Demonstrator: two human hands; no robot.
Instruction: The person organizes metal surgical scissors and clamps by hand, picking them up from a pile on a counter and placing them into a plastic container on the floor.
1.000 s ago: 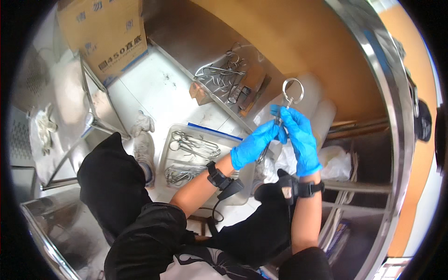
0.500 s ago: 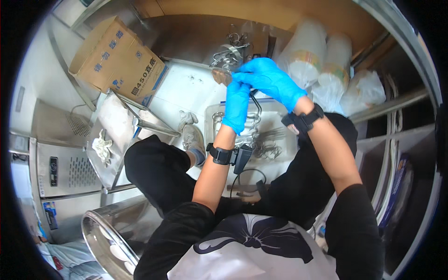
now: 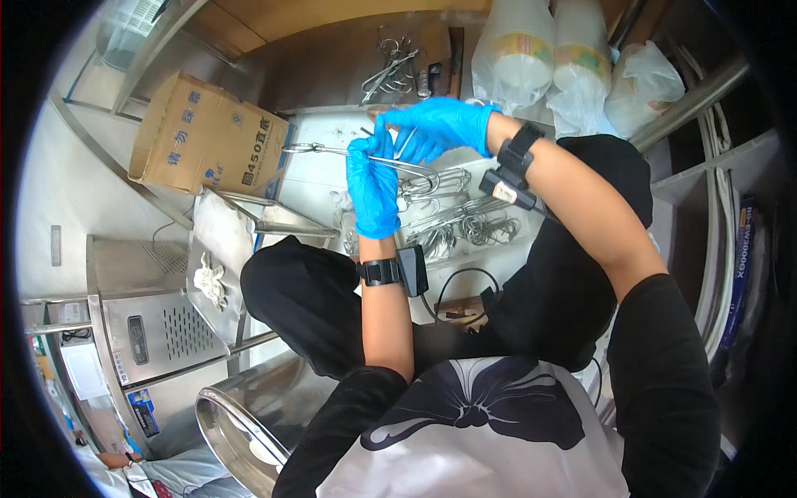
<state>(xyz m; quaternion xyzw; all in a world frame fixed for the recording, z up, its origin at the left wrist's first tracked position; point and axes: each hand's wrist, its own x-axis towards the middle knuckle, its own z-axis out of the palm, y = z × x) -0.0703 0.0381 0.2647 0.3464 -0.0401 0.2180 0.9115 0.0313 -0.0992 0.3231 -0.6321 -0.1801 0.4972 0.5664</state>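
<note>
Slender metal hook (image 3: pixel 334 150), probably light, stiff and slick against gloves, best held by its straight shaft; its long axis runs left to right, linked end toward the cardboard box (image 3: pixel 212 141), curved end rightward. It lies in the closed fingers of the left hand (image 3: pixel 374 195), above similar metalware (image 3: pixel 477 226); whether the adjacent right hand (image 3: pixel 448 129) grips anything cannot be told.

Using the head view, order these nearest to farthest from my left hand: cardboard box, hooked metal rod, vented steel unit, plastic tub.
From your left hand, nearest first:
1. Hooked metal rod: in its grip.
2. Plastic tub: lower, to the right.
3. Cardboard box: ahead and left.
4. Vented steel unit: well out left.
</note>
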